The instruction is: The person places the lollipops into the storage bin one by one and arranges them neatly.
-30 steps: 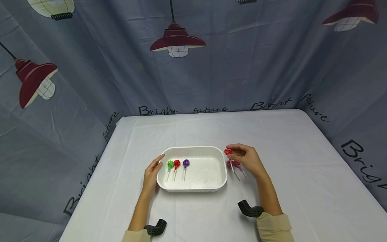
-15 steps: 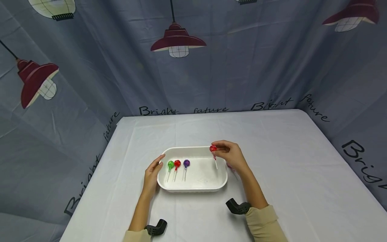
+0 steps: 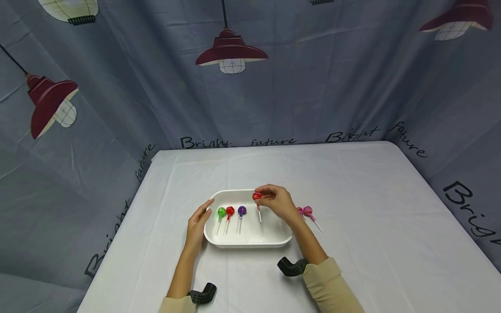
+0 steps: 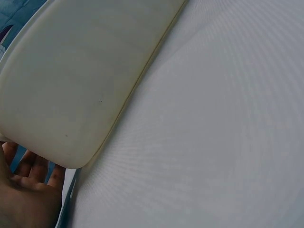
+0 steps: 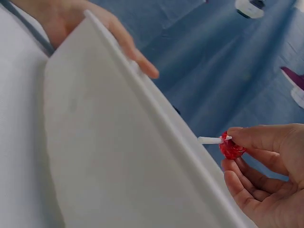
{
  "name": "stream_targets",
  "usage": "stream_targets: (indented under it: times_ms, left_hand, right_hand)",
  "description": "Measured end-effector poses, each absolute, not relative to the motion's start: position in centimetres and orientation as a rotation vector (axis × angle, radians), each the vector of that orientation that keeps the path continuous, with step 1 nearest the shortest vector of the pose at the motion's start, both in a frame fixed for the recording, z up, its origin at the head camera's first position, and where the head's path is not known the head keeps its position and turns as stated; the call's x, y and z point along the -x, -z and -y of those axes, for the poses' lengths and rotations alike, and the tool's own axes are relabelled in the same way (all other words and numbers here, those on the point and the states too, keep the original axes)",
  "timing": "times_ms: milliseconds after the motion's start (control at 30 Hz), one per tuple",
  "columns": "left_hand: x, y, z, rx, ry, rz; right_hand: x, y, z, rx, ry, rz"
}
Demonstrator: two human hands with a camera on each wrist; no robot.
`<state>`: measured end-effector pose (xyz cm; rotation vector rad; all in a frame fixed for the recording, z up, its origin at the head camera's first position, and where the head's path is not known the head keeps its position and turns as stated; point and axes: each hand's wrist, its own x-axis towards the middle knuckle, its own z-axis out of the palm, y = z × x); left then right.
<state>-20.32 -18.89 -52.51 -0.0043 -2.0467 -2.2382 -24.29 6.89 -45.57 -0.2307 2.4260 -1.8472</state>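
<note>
A white tray (image 3: 266, 241) sits on the table, holding a green lollipop (image 3: 221, 212), a red lollipop (image 3: 230, 211) and a purple lollipop (image 3: 242, 211) in a row at its left half. My left hand (image 3: 197, 226) holds the tray's left end at the rim; in the left wrist view its fingers (image 4: 35, 166) show behind the tray's corner. Over the tray, right of the purple lollipop, my right hand (image 3: 278, 202) pinches another red lollipop (image 5: 231, 148) by its wrapped head, the white stick pointing down.
Two pink lollipops (image 3: 308, 211) lie on the white-covered table (image 3: 372, 208) just right of the tray, one partly behind the right forearm. A grey-blue curtain (image 3: 297, 95) with printed lamps hangs behind the table. Each wrist wears a black mount (image 3: 291, 267).
My right hand has carried the red lollipop leftward from the pile beside the tray to over the tray's middle. The left hand stays at the tray's left end.
</note>
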Motion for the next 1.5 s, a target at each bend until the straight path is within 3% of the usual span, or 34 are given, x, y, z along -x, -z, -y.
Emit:
stream_targets:
  times_ms: [700, 1500]
  left_hand:
    - [20.3, 52.7, 18.9, 0.017, 2.253, 2.035]
    - [20.6, 52.7, 19.0, 0.032, 2.253, 2.029]
  right_hand:
    - [25.0, 47.8, -4.3, 0.197, 1.679, -2.522]
    - [25.4, 48.0, -3.9, 0.352, 1.417, -2.667]
